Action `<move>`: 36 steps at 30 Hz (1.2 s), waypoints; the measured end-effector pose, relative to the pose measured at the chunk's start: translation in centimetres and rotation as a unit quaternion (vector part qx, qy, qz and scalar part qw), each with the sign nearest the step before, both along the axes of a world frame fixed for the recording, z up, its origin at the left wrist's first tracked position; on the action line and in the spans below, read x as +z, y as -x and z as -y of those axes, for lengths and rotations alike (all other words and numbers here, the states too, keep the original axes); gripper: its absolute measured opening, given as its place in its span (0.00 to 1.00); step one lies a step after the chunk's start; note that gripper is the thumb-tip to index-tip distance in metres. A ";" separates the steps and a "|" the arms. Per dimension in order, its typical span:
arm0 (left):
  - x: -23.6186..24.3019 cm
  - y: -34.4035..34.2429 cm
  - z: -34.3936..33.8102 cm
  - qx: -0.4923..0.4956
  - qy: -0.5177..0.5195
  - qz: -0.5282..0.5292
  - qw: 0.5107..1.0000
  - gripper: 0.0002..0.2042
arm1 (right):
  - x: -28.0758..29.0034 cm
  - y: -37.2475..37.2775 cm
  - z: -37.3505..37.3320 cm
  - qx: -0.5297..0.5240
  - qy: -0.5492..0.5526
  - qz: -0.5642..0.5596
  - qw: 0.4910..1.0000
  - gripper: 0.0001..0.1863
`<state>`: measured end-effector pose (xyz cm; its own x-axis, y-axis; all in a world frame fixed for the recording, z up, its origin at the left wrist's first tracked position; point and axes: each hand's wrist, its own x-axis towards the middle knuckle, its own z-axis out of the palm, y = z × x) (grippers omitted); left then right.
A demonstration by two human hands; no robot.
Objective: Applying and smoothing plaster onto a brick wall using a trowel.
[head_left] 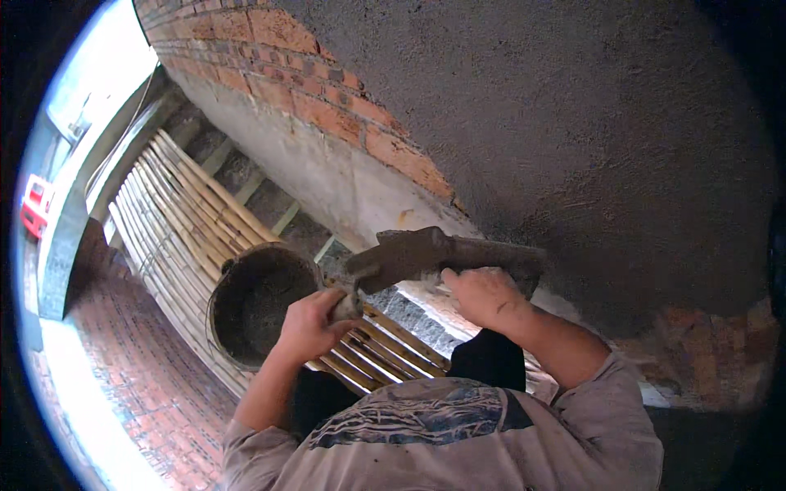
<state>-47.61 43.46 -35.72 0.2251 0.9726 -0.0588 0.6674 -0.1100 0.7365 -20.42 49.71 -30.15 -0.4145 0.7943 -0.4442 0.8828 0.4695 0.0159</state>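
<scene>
My left hand is closed round the handle of a mortar-coated trowel, in front of my body. My right hand grips a flat plastering float, its fingers partly hidden beneath it. The two tools meet or overlap, with a lump of grey mortar where they come together; I cannot tell which tool bears it. Beside my left hand stands a dark bucket with grey mortar inside. Wet grey plaster covers much of the wall ahead and to the right, close to the float.
Bare brick shows along the plaster's left edge, above a pale grey wall strip. Under me and the bucket runs a platform of bamboo poles with gaps between them. A brick surface lies lower left; a red object is far left.
</scene>
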 end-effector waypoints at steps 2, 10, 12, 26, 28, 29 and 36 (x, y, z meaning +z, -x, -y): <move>0.0 0.6 -0.7 -0.005 0.039 0.085 0.996 0.17 | -0.3 0.4 -0.2 -0.007 -0.001 0.018 1.000 0.13; -2.8 4.8 -4.0 0.124 0.257 0.239 0.928 0.11 | 2.0 -0.3 0.4 0.052 -0.016 -0.056 0.997 0.13; -4.9 4.3 -4.4 0.043 0.336 0.221 0.915 0.10 | 2.4 -0.2 0.4 0.056 0.017 -0.091 0.994 0.13; -1.5 1.3 -3.5 -0.001 0.343 0.493 0.800 0.18 | 2.9 -9.1 -0.4 -0.157 0.160 -0.193 0.955 0.19; -1.8 0.9 -3.5 0.000 0.287 0.471 0.834 0.18 | 2.8 -11.3 1.3 -0.222 0.132 -0.311 0.915 0.13; -2.0 0.3 -3.4 0.001 0.233 0.448 0.863 0.19 | 3.3 -11.0 2.0 -0.218 0.133 -0.313 0.915 0.13; -0.1 -4.9 -3.4 -0.008 -0.201 0.204 0.958 0.19 | 5.1 -9.2 5.8 -0.136 -0.142 -0.116 0.974 0.14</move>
<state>-42.75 46.85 -35.81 0.1639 0.8943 0.4164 0.3294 -0.4475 0.8314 -11.20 43.86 -25.08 -0.2340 0.9660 -0.1102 0.9692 0.2228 -0.1045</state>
